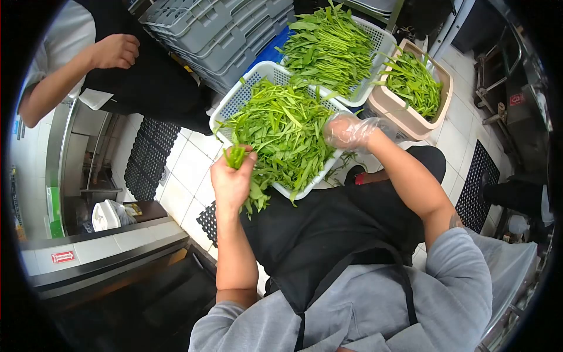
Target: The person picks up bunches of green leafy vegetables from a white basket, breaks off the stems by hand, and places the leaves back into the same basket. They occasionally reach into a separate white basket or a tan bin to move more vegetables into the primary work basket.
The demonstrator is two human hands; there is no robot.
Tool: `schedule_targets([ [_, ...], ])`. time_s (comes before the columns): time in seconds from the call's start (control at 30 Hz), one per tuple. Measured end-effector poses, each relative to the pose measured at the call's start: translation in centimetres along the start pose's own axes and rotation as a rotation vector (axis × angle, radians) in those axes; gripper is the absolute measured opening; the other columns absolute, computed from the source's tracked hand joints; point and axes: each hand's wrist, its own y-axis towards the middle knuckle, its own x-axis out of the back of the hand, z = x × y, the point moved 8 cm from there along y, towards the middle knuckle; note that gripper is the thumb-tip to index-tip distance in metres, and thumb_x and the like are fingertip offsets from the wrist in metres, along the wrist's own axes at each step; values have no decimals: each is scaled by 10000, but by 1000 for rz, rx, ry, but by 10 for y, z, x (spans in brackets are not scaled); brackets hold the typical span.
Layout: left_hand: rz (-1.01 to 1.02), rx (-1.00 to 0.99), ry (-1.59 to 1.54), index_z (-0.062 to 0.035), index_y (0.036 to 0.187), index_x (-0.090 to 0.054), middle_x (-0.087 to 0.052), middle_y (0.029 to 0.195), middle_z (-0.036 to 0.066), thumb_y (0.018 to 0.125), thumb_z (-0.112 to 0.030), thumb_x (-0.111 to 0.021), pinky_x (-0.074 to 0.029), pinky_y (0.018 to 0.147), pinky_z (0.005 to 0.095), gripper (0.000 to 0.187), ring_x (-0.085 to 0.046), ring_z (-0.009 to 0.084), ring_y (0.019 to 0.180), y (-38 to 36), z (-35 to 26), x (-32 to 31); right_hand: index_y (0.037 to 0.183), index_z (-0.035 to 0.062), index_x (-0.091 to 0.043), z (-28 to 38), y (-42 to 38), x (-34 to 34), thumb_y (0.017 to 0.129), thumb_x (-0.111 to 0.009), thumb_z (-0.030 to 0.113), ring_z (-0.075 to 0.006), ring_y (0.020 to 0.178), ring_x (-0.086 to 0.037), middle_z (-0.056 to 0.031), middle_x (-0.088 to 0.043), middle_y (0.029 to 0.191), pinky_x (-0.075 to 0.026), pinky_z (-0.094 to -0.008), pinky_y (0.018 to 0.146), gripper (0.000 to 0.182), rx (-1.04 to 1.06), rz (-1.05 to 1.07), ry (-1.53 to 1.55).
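My left hand (pixel 230 183) is closed around a small bunch of water spinach (pixel 236 157), cut stalks upward and leaves hanging below the fist. It is at the left front edge of a white plastic basket (pixel 267 70) heaped with loose water spinach (pixel 281 129). My right hand (pixel 347 131), in a clear plastic glove, is at the basket's right side against the heap. Its fingers look curled in; whatever they hold is hidden.
Behind stands a second white basket (pixel 384 44) of neatly laid greens. A beige bin (pixel 404 117) at right holds more greens. Grey crates (pixel 205 41) are stacked at the back left. Another person's hand (pixel 115 51) is at upper left. Black perforated mats (pixel 151 155) lie on white tiles.
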Motion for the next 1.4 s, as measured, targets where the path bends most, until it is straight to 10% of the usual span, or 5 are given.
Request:
schedule_targets([
  [0.4,-140,-198,-170,-3,1042,-747,-745,858,35,882,-82,-762,-531,761,273,179,-651,90,779,11,-59,17,1079,77,-687,48,-26,169,1016,-565,251,-369,1045,-618,-153,-669,1039,-493,-474,936,222,183,-723,92],
  [0.57,-217,-397,-155,25,1109,-732,-762,923,63,897,-69,-769,-552,807,279,235,-682,86,861,10,-117,34,1031,50,-706,52,-13,163,1037,-536,351,-381,1044,-633,-170,-695,1019,-489,-485,957,346,246,-729,142],
  [0.93,475,-305,274,-12,1018,-726,-754,887,148,874,-263,-761,-529,793,416,292,-707,282,815,79,-66,-94,962,45,-728,51,-8,122,961,-600,351,-397,807,-648,-188,-689,844,-516,-462,765,331,86,-368,519],
  [1.1,510,-344,452,-10,1051,-716,-738,896,178,900,-234,-728,-522,805,429,271,-690,316,820,74,-59,-99,779,33,-684,81,-9,119,789,-636,169,-363,829,-714,-211,-680,798,-568,-478,769,144,151,-588,-65],
  [1.4,316,-15,217,0,1016,-708,-745,857,134,925,-211,-699,-526,776,396,230,-697,270,803,46,-27,-6,1198,33,-680,41,42,136,990,-591,326,-388,1046,-683,-221,-704,1145,-551,-486,945,370,198,-627,99],
])
